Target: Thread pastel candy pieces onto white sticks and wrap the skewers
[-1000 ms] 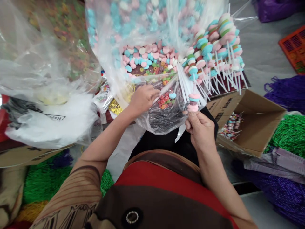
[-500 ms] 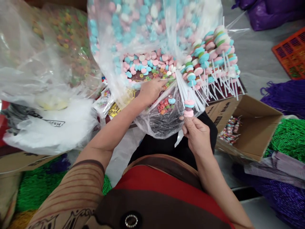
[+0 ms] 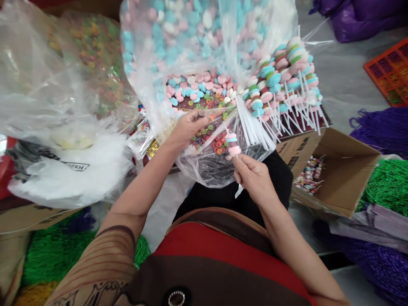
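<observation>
My right hand [image 3: 253, 178] is closed on a white stick threaded with pink and blue candy pieces [image 3: 233, 143], held upright over my lap. My left hand [image 3: 188, 126] pinches a small coloured candy ring at the mouth of a clear plastic bag [image 3: 207, 163]. Loose ring candies [image 3: 215, 142] lie in that bag, and pink, blue and white candy discs [image 3: 197, 83] lie further back. The two hands are close together, a short gap between them.
A heap of finished candy sticks [image 3: 283, 80] lies at the upper right on a dark tray. Bare white sticks [image 3: 251, 125] fan out beside my right hand. An open cardboard box [image 3: 338, 174] with wrapped sticks stands on the right. Large plastic bags [image 3: 60, 97] crowd the left.
My right hand has carried the candy stick leftward, toward my left hand. My left hand drew back from deeper in the bag with a candy ring pinched in its fingers.
</observation>
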`<state>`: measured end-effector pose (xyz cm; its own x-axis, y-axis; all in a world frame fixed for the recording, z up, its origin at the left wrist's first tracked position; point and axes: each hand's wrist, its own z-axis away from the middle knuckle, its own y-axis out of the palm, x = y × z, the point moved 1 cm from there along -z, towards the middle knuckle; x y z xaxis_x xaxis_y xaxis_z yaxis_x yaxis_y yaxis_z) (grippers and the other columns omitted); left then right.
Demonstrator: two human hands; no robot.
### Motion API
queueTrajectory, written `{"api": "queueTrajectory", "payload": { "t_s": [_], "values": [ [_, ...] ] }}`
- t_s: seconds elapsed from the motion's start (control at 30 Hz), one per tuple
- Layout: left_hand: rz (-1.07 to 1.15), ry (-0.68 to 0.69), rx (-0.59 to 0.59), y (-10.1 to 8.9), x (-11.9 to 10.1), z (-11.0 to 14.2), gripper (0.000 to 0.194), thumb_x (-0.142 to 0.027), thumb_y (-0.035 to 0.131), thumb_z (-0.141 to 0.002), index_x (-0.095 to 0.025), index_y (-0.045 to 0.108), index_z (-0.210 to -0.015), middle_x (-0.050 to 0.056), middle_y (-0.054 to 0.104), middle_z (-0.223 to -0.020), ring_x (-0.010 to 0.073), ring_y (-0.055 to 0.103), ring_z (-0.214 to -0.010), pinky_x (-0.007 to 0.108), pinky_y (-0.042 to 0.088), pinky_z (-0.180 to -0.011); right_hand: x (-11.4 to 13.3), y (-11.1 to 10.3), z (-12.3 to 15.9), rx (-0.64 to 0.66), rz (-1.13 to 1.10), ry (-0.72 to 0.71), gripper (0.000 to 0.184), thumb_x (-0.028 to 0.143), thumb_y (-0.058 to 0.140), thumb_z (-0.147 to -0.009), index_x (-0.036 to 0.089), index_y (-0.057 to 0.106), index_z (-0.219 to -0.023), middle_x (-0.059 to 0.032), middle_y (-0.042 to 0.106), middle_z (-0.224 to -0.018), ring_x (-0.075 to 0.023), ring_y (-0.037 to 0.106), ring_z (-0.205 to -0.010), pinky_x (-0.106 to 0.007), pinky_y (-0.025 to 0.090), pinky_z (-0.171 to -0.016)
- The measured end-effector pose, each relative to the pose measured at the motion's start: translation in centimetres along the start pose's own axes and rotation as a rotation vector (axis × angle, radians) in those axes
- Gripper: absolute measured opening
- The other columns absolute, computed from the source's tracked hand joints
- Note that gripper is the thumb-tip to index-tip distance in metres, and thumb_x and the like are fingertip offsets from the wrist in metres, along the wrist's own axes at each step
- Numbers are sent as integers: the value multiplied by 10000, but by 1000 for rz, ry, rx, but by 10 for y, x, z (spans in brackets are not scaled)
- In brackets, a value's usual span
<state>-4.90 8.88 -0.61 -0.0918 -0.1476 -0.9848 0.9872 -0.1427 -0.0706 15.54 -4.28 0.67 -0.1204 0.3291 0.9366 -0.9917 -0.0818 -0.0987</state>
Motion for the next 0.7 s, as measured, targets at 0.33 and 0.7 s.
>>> {"api": "queueTrajectory", "payload": {
  "t_s": [0.33,0.7],
  "values": [
    [219,-56,54,8,-5,23,245,-293,770,-799,-210,540,-776,-49,657,-603,74,554,-481,203,437,-507,1,7,-3,27,98,-60,464,646,594,-945,206,656,-813,65,346,-537,-108,327,-509,-263,241,-493],
    [-268,422,8,13,-3,33,124,-258,720,-824,-198,619,-785,40,796,-932,127,707,-795,260,555,-740,5,-6,7,32,130,-79,487,638,601,-942,221,581,-693,44,325,-542,-114,303,-534,-263,205,-487]
  ]
}}
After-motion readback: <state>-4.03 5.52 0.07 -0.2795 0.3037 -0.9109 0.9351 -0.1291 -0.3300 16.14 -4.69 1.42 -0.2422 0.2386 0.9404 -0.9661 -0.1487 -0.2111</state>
